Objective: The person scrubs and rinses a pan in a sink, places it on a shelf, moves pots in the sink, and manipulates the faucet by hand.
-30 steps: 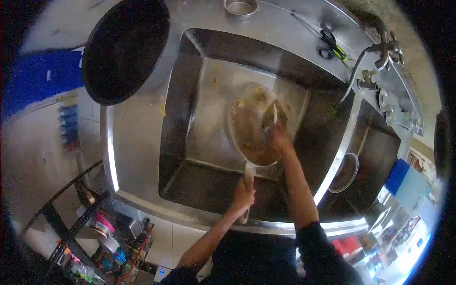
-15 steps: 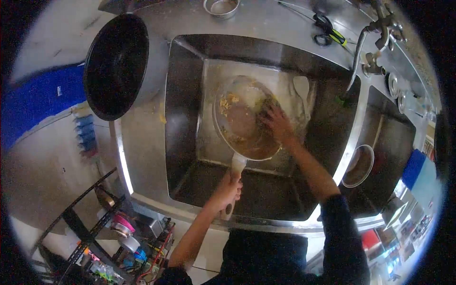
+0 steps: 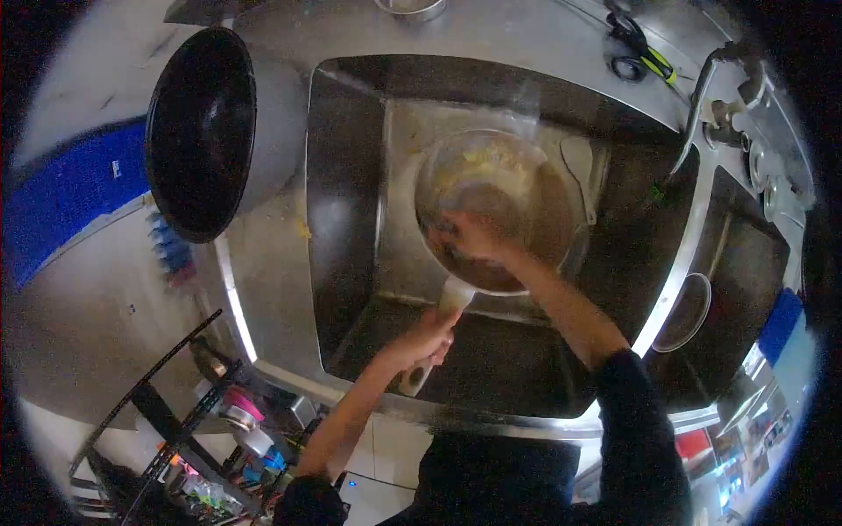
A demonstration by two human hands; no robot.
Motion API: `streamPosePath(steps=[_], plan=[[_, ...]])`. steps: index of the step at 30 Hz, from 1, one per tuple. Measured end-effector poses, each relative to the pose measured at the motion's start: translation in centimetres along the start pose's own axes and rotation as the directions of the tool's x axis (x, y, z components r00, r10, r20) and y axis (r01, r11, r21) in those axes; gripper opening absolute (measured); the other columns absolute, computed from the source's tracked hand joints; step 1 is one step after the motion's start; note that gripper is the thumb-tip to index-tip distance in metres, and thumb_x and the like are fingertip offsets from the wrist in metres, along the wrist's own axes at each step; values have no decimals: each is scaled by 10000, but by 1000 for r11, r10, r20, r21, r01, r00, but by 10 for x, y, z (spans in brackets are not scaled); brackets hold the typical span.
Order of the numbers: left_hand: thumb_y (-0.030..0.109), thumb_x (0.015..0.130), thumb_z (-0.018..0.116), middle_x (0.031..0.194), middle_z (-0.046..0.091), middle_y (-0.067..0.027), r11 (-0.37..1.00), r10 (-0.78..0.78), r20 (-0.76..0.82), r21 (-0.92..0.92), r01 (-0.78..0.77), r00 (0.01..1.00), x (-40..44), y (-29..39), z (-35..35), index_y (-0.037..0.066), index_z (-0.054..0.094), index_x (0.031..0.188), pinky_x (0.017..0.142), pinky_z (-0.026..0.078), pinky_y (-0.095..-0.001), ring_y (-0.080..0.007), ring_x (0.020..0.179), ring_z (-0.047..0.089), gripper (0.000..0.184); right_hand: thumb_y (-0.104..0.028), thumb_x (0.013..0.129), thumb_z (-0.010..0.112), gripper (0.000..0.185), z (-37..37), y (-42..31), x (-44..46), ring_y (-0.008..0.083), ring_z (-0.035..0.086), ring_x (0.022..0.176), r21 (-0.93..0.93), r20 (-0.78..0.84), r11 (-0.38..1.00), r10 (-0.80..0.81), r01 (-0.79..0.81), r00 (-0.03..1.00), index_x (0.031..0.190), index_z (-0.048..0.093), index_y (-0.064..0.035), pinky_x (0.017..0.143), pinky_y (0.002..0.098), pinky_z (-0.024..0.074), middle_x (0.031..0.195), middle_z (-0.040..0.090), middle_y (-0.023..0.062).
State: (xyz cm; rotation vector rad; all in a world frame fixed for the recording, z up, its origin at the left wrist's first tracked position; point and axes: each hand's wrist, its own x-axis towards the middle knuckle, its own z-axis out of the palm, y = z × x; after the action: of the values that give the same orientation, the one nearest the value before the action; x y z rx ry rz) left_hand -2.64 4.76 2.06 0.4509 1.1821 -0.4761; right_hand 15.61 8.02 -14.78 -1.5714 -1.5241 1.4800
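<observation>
A round pan (image 3: 544, 188) with yellowish food residue sits low in the large metal sink (image 3: 342, 219). My left hand (image 3: 430, 337) is wrapped around the pan's light handle. Inside the pan, at its near left part, my right hand (image 3: 474, 237) presses down, blurred by motion; its fingers and anything under them cannot be made out. A pale spatula (image 3: 579, 167) lies on the sink floor, right of the pan.
A large black pot (image 3: 202, 136) stands on the counter at the left. Scissors with green-black handles (image 3: 645, 57) and a metal bowl (image 3: 412, 7) lie behind the sink. The tap (image 3: 702, 105) is at the right, above a second basin holding a round lid or strainer (image 3: 688, 311).
My right hand has moved from the pan's right side to its near left part. My left hand keeps hold of the handle. The view has shifted slightly.
</observation>
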Motion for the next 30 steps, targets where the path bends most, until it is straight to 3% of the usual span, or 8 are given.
streamPosePath(steps=[4,8,11,15,18,22,25,30], plan=[[534,922,460,553,293,55,979,-48,99,-191,66,994,-1,15,6,121,404,914,354,241,-234,-65,402,287,417,-152,907,531,306,-58,-41,-69,358,553,1060,-200,308,977,-13,78,951,1183,549,-21,956,439,409,1123,588,203],[537,923,452,552,287,62,933,-29,195,-346,96,980,9,4,23,126,397,896,356,227,-227,-65,403,285,416,-133,873,562,357,-54,-28,-86,369,518,1104,-275,242,961,87,-18,966,1213,528,-26,995,433,372,1193,553,199],[552,924,432,555,294,63,959,40,216,-283,24,975,20,-12,32,127,388,889,359,226,-226,-67,407,286,429,-50,813,582,415,-29,23,-81,374,477,1157,-38,-231,972,219,-234,948,1220,509,-27,1007,434,355,1253,503,199],[560,930,409,555,305,55,969,-61,118,-233,87,991,9,-23,42,123,401,856,364,238,-231,-65,408,288,443,-33,811,592,362,-41,160,-51,390,498,1132,-312,-573,934,-40,-173,819,1162,511,1,989,438,369,1209,522,223],[543,937,413,552,315,52,979,-2,60,-202,14,998,16,-31,42,123,412,829,361,244,-232,-63,402,290,434,-57,799,625,366,-25,69,-75,389,560,1014,-217,-420,873,321,-438,849,1145,516,-5,907,457,426,1145,554,216],[621,898,411,592,381,31,998,55,35,-10,-55,998,25,-41,19,116,411,897,386,342,-249,-72,433,348,505,-136,849,633,369,-16,3,-131,296,612,904,-152,-268,987,14,-56,963,1186,525,-32,827,429,462,1027,620,168],[602,910,414,595,402,21,997,73,-71,20,-71,995,21,-36,34,106,426,899,382,348,-246,-78,432,389,496,-197,803,670,441,-53,-51,-136,328,596,1024,215,221,891,354,-399,909,1181,550,-6,945,397,429,1117,621,199],[503,951,387,716,559,-133,890,289,-242,425,-167,926,10,-32,37,30,503,1005,546,468,-387,-300,611,577,490,-289,856,658,469,-39,-56,-180,272,606,963,439,9,811,426,-387,905,1208,528,-6,899,361,440,1033,654,162]])
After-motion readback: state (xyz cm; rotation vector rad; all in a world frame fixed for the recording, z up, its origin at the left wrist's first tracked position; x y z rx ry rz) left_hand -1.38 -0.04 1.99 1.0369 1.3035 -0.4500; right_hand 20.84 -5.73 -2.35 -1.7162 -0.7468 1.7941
